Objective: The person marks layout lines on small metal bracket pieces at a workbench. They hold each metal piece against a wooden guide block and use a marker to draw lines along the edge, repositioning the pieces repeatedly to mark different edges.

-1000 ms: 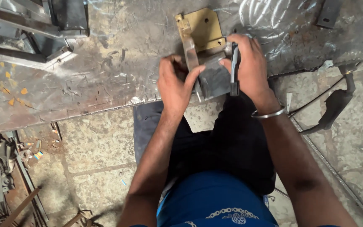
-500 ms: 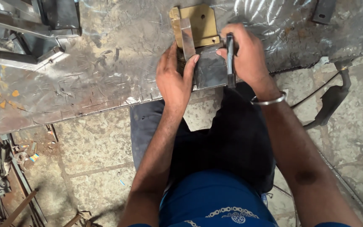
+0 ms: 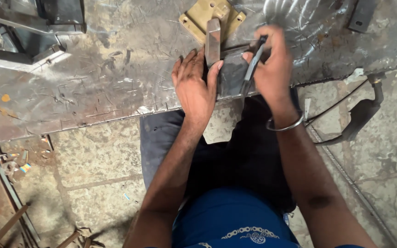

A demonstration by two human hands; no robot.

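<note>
Grey steel block under flat, released left hand; right hand grasping dark, perhaps metal, tool.

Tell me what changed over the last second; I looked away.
Little changed. The right hand keeps its grip on the dark tool, now blurred with motion beside the metal piece. The left hand stays pressed flat on that piece, next to the upright bar.

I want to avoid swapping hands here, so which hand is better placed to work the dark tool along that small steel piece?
Probably the right hand: it grips the dark tool against the small steel piece. The left hand lies flat beside it, pressing on the metal table.
</note>
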